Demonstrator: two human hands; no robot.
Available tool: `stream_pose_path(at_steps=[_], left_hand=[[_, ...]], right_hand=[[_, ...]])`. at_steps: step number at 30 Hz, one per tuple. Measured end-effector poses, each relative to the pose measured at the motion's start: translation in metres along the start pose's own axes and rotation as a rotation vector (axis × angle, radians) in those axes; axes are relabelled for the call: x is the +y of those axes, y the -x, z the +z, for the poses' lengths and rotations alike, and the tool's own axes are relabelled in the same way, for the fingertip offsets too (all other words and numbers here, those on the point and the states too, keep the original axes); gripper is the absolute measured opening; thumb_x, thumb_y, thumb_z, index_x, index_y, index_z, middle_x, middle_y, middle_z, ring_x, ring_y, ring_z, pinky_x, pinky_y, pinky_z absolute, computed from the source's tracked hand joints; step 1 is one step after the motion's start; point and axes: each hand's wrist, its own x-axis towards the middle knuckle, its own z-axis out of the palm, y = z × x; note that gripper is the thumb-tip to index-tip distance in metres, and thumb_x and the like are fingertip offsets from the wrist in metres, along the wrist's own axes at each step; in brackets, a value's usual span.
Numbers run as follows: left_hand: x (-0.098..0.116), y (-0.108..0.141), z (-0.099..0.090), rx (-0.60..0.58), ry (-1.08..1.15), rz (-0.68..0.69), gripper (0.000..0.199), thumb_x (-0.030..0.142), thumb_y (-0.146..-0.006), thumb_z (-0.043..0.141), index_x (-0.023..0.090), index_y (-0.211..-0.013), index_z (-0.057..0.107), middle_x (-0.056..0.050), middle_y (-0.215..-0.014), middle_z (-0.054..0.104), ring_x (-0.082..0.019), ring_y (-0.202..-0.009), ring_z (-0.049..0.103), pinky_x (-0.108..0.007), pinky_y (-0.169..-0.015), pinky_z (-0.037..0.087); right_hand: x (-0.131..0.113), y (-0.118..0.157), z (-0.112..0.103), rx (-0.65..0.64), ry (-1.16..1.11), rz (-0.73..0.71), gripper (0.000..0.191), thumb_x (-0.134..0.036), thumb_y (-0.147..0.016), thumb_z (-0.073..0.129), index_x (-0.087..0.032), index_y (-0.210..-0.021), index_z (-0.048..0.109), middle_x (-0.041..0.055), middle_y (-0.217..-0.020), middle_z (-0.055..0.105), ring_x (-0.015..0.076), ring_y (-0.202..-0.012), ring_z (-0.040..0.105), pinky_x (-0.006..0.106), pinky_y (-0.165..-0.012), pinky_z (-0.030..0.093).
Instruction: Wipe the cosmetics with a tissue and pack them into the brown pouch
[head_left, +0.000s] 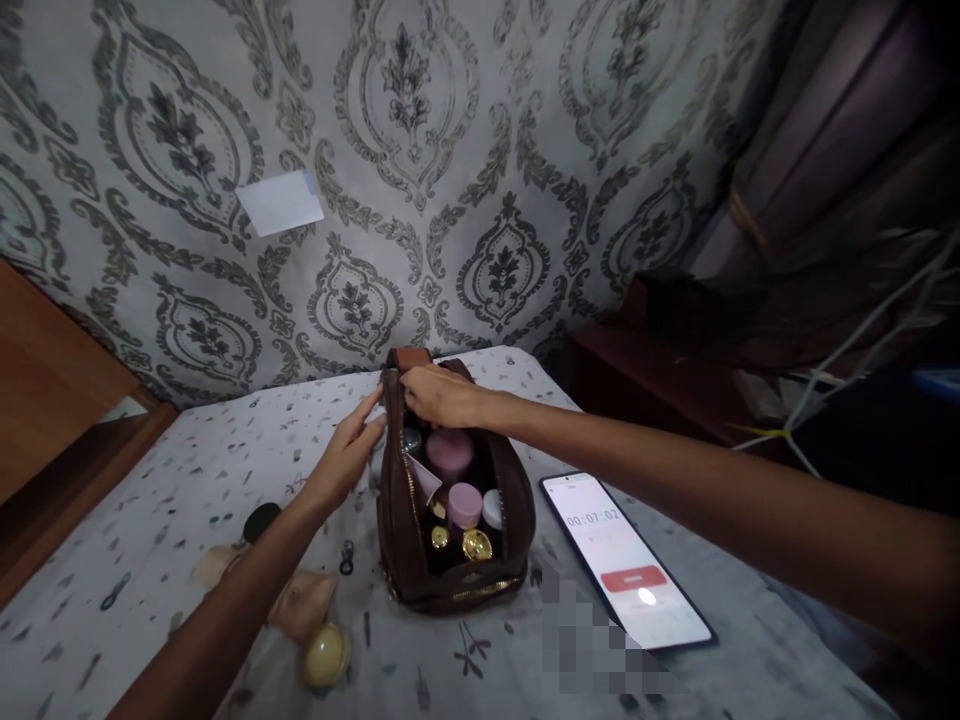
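Observation:
A brown zip bag point(395, 520) stands unzipped on the patterned sheet, holding several containers, among them a pink-lidded jar point(465, 505), a larger pink one point(448, 455), a white lid point(493, 508) and a round gold item point(477, 545). My right hand point(442, 395) reaches into the bag's far end, its fingers bent down inside; what they hold, if anything, is hidden. Against the bag's left side rests my left hand point(349, 455), fingers stretched out and apart, with nothing in it.
Right of the bag lies a phone point(630, 570) showing a timer. A yellow-topped jar point(325, 655), beige items point(304, 605) and a dark round lid point(261, 521) are at the left. Behind stands a patterned wall point(427, 200); white cords point(840, 345) hang at the right.

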Motion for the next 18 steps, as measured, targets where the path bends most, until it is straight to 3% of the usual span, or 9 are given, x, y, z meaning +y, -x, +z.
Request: stream_pose_path(at_steps=[3, 6, 8, 13, 18], left_hand=[[0.0, -0.002, 0.0, -0.025, -0.002, 0.0, 0.066, 0.048, -0.087, 0.055, 0.017, -0.146, 0.052, -0.007, -0.158, 0.044, -0.025, -0.151, 0.031, -0.038, -0.127, 0.018], [-0.001, 0.0, -0.002, -0.037, 0.067, -0.01, 0.068, 0.047, -0.089, 0.055, 0.019, -0.15, 0.046, -0.005, -0.162, 0.038, -0.023, -0.153, 0.029, -0.036, -0.127, 0.018], [-0.002, 0.002, -0.002, -0.036, 0.089, -0.012, 0.069, 0.048, -0.089, 0.055, 0.02, -0.151, 0.045, -0.004, -0.162, 0.037, -0.021, -0.153, 0.028, -0.035, -0.127, 0.018], [-0.003, 0.0, -0.002, -0.042, 0.035, -0.002, 0.068, 0.047, -0.09, 0.054, 0.02, -0.151, 0.045, -0.004, -0.162, 0.038, -0.021, -0.153, 0.027, -0.034, -0.127, 0.018], [-0.001, 0.001, -0.004, -0.056, 0.036, -0.011, 0.07, 0.048, -0.09, 0.054, 0.02, -0.153, 0.042, -0.003, -0.163, 0.035, -0.021, -0.154, 0.025, -0.034, -0.127, 0.016]], right_hand=[[-0.001, 0.0, 0.002, 0.01, -0.036, 0.005, 0.027, -0.018, -0.095, 0.047, -0.014, -0.107, 0.071, 0.0132, -0.105, 0.077, 0.0219, -0.097, 0.074, 0.022, -0.071, 0.05], [-0.001, 0.002, 0.002, 0.045, -0.062, 0.025, 0.03, -0.024, -0.097, 0.049, -0.01, -0.114, 0.069, 0.0197, -0.121, 0.072, 0.0275, -0.113, 0.069, 0.025, -0.081, 0.052], [-0.004, 0.002, 0.0, 0.037, -0.087, 0.057, 0.031, -0.025, -0.097, 0.049, -0.007, -0.111, 0.07, 0.0228, -0.118, 0.073, 0.0296, -0.113, 0.069, 0.027, -0.082, 0.053], [-0.018, 0.003, -0.005, -0.057, -0.224, 0.167, 0.025, -0.013, -0.095, 0.049, -0.006, -0.093, 0.073, 0.015, -0.078, 0.077, 0.0208, -0.067, 0.074, 0.022, -0.055, 0.052], [-0.019, 0.008, -0.007, -0.043, -0.419, 0.206, 0.024, -0.008, -0.094, 0.048, -0.007, -0.091, 0.072, 0.0072, -0.061, 0.072, 0.0159, -0.052, 0.067, 0.021, -0.051, 0.052]])
